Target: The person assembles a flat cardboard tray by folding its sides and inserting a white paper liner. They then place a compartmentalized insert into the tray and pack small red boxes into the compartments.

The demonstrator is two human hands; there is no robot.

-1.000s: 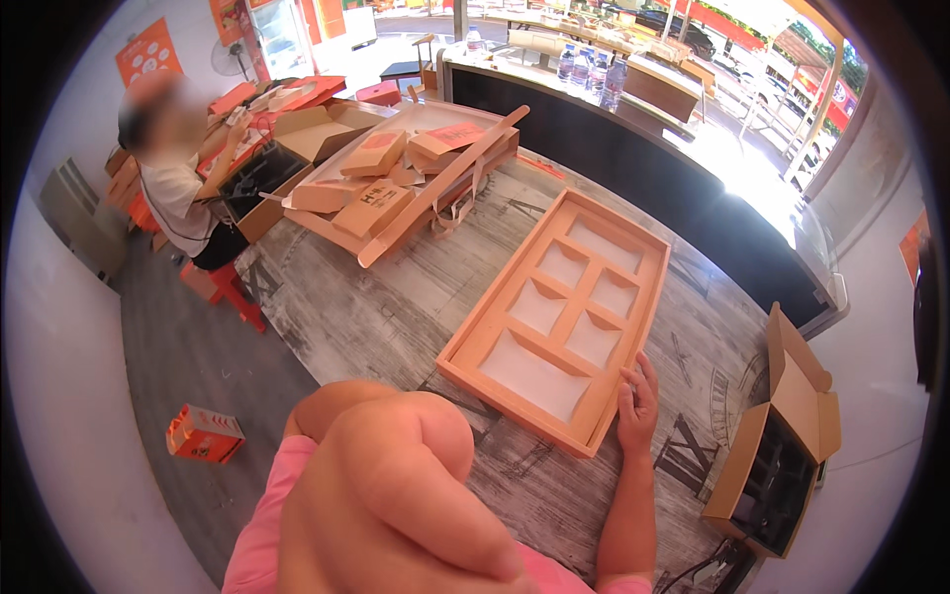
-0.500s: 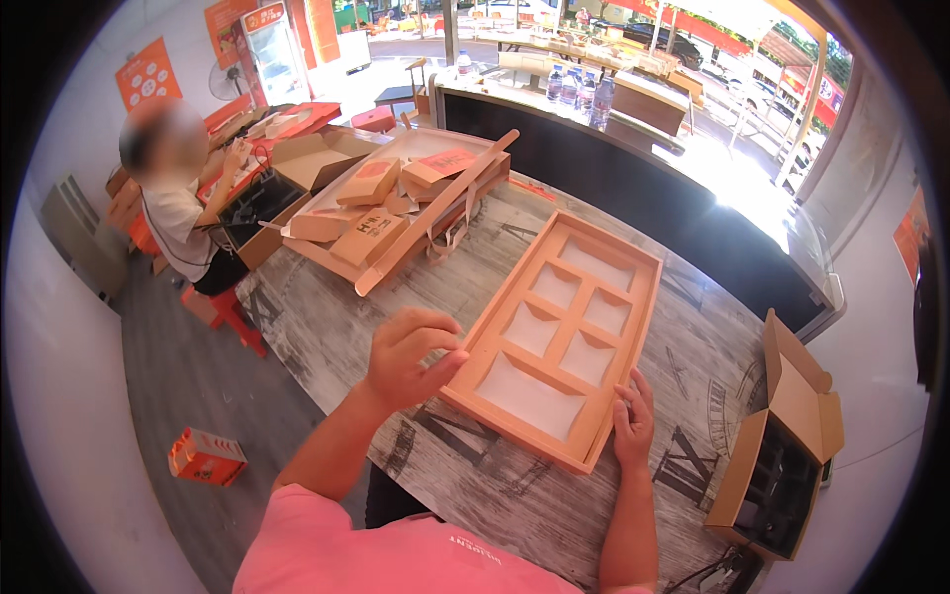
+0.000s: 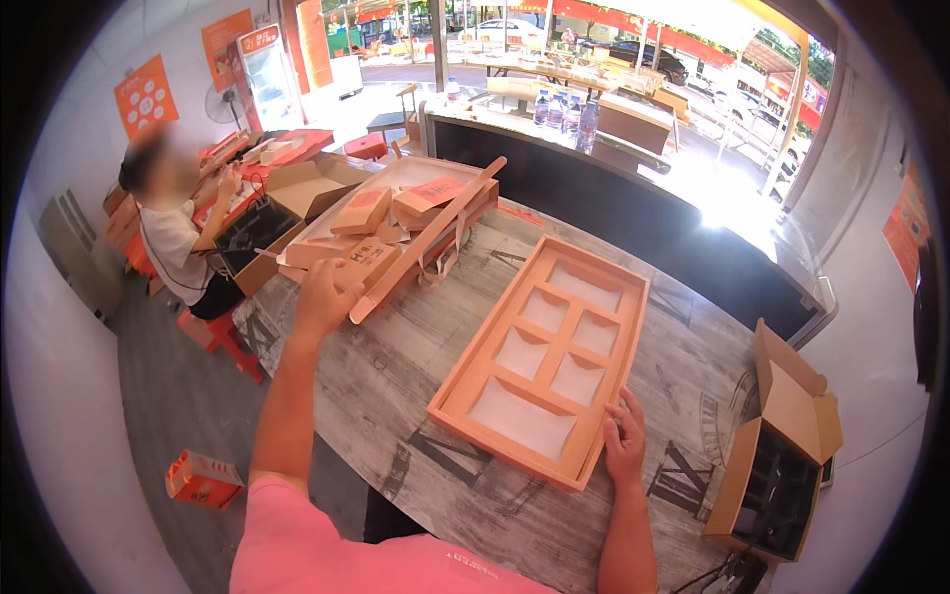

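A long orange-brown cardboard tray (image 3: 456,416) lies on the table, with several cut-out compartments showing white bottoms. My right hand (image 3: 624,436) rests against its near right side, fingers loosely bent and not wrapped round it. Farther left, a larger shallow carton (image 3: 426,250) holds small folded boxes. My left hand (image 3: 327,300) reaches to its near left corner, fingers apart and curved beside a small brown box (image 3: 368,261) with dark print. Whether the fingertips touch that box is hard to make out. An orange-brown box (image 3: 362,210) and a red-printed box (image 3: 432,194) lie behind it.
An open carton (image 3: 762,485) with a black insert stands at the table's right edge. Another open carton (image 3: 297,203) is at the far left, near a seated person (image 3: 178,233). Water bottles (image 3: 566,111) stand on the counter behind. An orange bag (image 3: 203,479) lies on the floor.
My left hand has left the compartmented tray and moved left and away to the small boxes in the carton. My right hand stays at the tray's side. The view has shifted slightly.
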